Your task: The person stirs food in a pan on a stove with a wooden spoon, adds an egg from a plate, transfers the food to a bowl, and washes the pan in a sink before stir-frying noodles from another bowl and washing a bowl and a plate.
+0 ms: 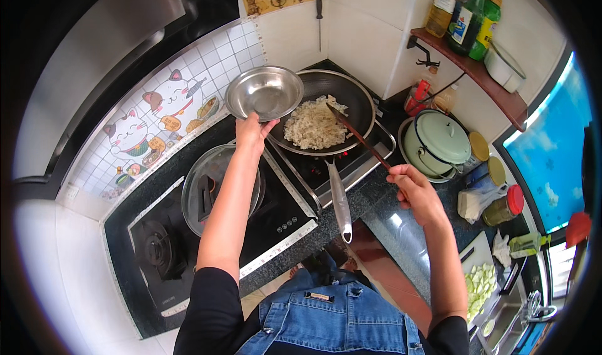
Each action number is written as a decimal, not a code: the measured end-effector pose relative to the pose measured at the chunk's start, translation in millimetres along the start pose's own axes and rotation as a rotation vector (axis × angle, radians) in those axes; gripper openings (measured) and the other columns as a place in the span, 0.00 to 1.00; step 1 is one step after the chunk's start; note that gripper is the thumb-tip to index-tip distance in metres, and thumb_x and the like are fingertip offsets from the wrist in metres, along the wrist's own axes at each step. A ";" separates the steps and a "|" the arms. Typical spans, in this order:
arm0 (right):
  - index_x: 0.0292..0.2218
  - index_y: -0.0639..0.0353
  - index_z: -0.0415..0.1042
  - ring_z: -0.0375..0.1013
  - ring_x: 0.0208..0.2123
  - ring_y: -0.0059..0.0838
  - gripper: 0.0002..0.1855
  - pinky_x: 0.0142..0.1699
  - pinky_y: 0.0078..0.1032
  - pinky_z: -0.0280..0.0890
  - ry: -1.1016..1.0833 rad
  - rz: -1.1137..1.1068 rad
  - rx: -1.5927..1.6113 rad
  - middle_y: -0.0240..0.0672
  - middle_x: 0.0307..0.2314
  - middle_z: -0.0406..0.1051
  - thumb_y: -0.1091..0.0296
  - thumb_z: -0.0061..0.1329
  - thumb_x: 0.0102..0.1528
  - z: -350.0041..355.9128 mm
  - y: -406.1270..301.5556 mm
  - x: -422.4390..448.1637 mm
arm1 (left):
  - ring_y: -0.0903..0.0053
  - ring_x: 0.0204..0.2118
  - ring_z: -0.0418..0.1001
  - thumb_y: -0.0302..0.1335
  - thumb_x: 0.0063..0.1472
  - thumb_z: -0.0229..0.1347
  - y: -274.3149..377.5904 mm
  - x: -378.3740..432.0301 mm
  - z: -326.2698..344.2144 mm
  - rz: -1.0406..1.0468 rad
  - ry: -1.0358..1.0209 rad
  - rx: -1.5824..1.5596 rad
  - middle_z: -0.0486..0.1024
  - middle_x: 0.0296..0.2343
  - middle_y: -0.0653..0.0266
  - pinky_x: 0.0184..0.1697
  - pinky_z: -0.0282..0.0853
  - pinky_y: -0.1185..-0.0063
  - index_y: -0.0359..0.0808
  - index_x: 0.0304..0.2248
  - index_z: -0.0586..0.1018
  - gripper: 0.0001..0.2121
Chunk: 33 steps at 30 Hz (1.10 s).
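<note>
My left hand [254, 133] grips the near rim of a stainless steel bowl [264, 93], tilted and with no food showing in it, at the left edge of a dark frying pan [358, 96]. Pale cooked rice [316, 123] lies heaped in the pan. My right hand [414, 189] holds brown wooden chopsticks [364, 141], their far tips in the rice. The pan stands on a cooktop with red lights, and its metal handle [338, 197] points towards me.
A glass-lidded pan [195, 190] sits on the gas hob [282, 200] at left. Right of the frying pan stand a green enamel pot [430, 143] and several jars [498, 207]. Cut pale green vegetable [480, 287] lies on a white board near the sink. A shelf [494, 91] holds bottles.
</note>
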State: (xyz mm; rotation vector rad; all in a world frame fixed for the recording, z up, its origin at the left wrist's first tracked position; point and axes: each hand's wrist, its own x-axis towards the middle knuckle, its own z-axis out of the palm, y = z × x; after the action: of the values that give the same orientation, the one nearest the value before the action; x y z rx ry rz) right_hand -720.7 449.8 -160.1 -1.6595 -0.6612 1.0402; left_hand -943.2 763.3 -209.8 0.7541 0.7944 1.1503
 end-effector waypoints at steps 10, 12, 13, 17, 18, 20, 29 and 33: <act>0.44 0.60 0.62 0.73 0.29 0.39 0.18 0.34 0.34 0.66 0.113 -0.652 -0.904 0.43 0.29 0.70 0.76 0.44 0.51 -57.2 -48.9 32.5 | 0.65 0.44 0.71 0.24 0.57 0.48 -34.5 -241.9 -120.5 0.026 0.237 -0.028 0.68 0.44 0.58 0.38 0.74 0.63 0.37 0.50 0.63 0.21; 0.44 0.60 0.63 0.72 0.32 0.46 0.18 0.36 0.39 0.66 0.169 -0.772 -1.095 0.45 0.32 0.71 0.77 0.44 0.49 -55.7 -49.7 55.9 | 0.63 0.44 0.71 0.23 0.56 0.45 -47.6 -288.3 -142.5 -0.088 0.314 -0.002 0.69 0.42 0.54 0.40 0.72 0.63 0.31 0.48 0.64 0.18; 0.44 0.60 0.63 0.72 0.33 0.48 0.18 0.37 0.41 0.66 0.177 -0.753 -1.138 0.45 0.33 0.71 0.77 0.44 0.48 -51.6 -48.3 70.6 | 0.62 0.42 0.72 0.22 0.56 0.43 -52.4 -305.5 -151.9 -0.212 0.375 0.111 0.70 0.41 0.52 0.40 0.72 0.63 0.28 0.47 0.63 0.18; 0.42 0.59 0.65 0.72 0.34 0.48 0.18 0.39 0.40 0.66 0.162 -0.772 -1.240 0.45 0.33 0.72 0.75 0.45 0.48 -24.1 -44.9 125.3 | 0.61 0.41 0.73 0.23 0.57 0.42 -87.2 -331.6 -158.1 -0.474 0.237 0.092 0.70 0.42 0.48 0.41 0.73 0.64 0.25 0.49 0.63 0.19; 0.42 0.59 0.65 0.72 0.34 0.48 0.18 0.39 0.40 0.66 0.108 -0.776 -1.194 0.45 0.32 0.73 0.75 0.46 0.47 -17.5 -45.9 133.8 | 0.61 0.42 0.73 0.23 0.58 0.42 -96.2 -331.3 -154.8 -0.536 0.161 0.105 0.69 0.43 0.47 0.43 0.72 0.63 0.24 0.49 0.63 0.19; 0.42 0.59 0.66 0.72 0.34 0.47 0.18 0.40 0.39 0.67 0.040 -0.786 -1.111 0.45 0.31 0.73 0.74 0.47 0.47 -1.8 -49.0 145.7 | 0.61 0.42 0.73 0.25 0.59 0.45 -119.1 -323.2 -140.4 -0.689 0.099 0.176 0.69 0.43 0.46 0.42 0.74 0.67 0.27 0.50 0.61 0.20; 0.42 0.58 0.68 0.72 0.33 0.49 0.17 0.38 0.37 0.66 -0.117 -0.879 -1.013 0.48 0.29 0.73 0.75 0.46 0.47 17.2 -65.4 106.2 | 0.66 0.42 0.73 0.25 0.61 0.46 -260.4 -256.4 -17.1 -0.788 -0.313 0.161 0.69 0.43 0.54 0.40 0.76 0.70 0.32 0.52 0.60 0.20; 0.41 0.60 0.68 0.72 0.33 0.50 0.17 0.38 0.36 0.66 -0.103 -0.816 -0.974 0.49 0.30 0.72 0.77 0.47 0.47 0.7 -82.7 62.2 | 0.65 0.41 0.73 0.24 0.59 0.46 -297.1 -228.8 15.7 -0.665 -0.341 0.195 0.67 0.44 0.52 0.36 0.77 0.71 0.32 0.53 0.57 0.23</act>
State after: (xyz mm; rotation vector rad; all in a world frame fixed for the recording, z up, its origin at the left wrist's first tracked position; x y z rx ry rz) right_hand -686.6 528.2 -101.7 -1.8019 -1.9194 0.1662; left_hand -834.9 470.3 -417.8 0.7401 0.7866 0.3400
